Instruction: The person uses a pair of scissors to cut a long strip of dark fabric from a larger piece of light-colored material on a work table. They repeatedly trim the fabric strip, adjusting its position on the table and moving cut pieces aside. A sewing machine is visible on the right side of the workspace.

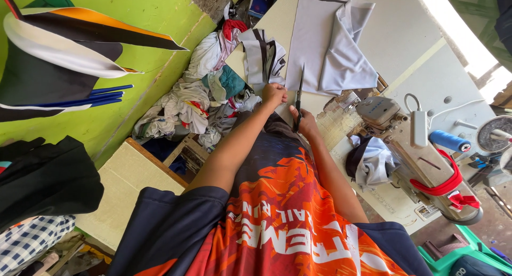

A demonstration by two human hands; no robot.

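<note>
Gripping the black scissors (300, 97) in my right hand (305, 122), fingers closed around the handles, I keep the blades pointing up toward the pale grey fabric (333, 47) spread on the table (405, 47). My left hand (274, 95) is curled into a fist at the fabric's near edge; what it pinches I cannot tell. Striped cloth pieces (261, 57) lie just beside it, and a heap of scraps (197, 103) fills the gap by the green wall (138, 15). Off to my right stands the sewing machine (421, 156) with a blue thread spool (449, 141).
</note>
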